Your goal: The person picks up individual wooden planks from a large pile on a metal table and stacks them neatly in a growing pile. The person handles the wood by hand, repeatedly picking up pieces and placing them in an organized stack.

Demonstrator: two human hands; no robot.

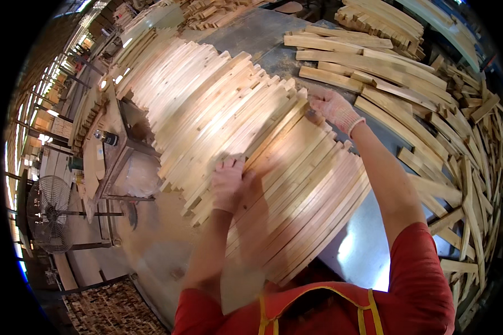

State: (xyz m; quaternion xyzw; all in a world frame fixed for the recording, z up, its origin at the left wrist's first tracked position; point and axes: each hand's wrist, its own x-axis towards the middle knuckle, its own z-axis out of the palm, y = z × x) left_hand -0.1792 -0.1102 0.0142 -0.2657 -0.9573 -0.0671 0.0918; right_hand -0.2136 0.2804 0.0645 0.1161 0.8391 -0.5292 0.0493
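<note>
Wooden slats, pale and curved, lie packed side by side in a broad fan across the grey metal table straight ahead of me, their long axes running from lower right to upper left, away from my chest. My left hand rests flat, fingers curled down, on the near middle of the fan, gripping nothing; it is the nearer of the two. My right hand, in a knitted work glove, reaches farther out and pinches the end of one slat at the fan's far right edge. The hands are well apart, one each side of the same run of slats. Loose slats lie strewn beyond the right hand, and a jumbled heap of offcuts crowds the table's right rim. To my left stands a floor fan beside a cluttered side bench. Nothing lies between my hands and the slats.
</note>
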